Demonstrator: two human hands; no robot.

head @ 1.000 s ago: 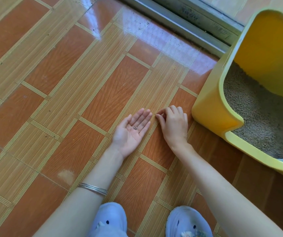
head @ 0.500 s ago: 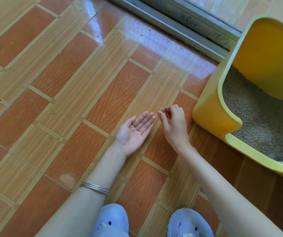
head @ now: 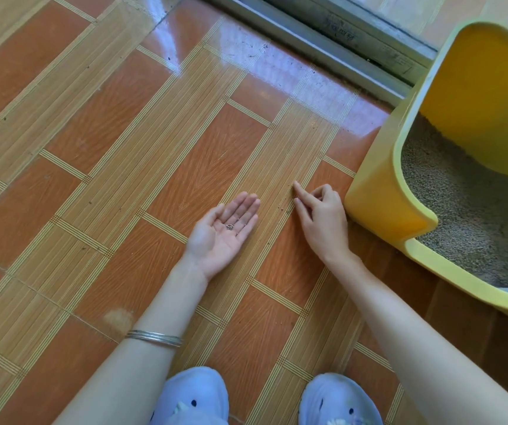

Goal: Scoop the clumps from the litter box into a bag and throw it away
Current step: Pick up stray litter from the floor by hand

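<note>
A yellow litter box (head: 381, 207) filled with grey litter (head: 473, 210) stands on the floor at the right. My left hand (head: 225, 231) lies palm up just above the tiles, fingers straight, with a few small grey litter grains (head: 230, 226) on the palm. My right hand (head: 320, 219) hovers low beside the box's near left corner, index finger stretched toward the floor, thumb out, the other fingers curled. Tiny specks of litter (head: 289, 210) lie on the tiles by its fingertips. No bag or scoop is in view.
The floor is glossy orange and tan tile (head: 123, 148). A metal sliding-door track (head: 323, 38) runs along the top behind the box. My two pale blue shoes (head: 194, 397) are at the bottom edge. A silver bangle (head: 154, 337) is on my left wrist.
My right hand has shifted right, nearer the litter box, and its index finger now points down at the floor. The left hand stays palm up with the grains.
</note>
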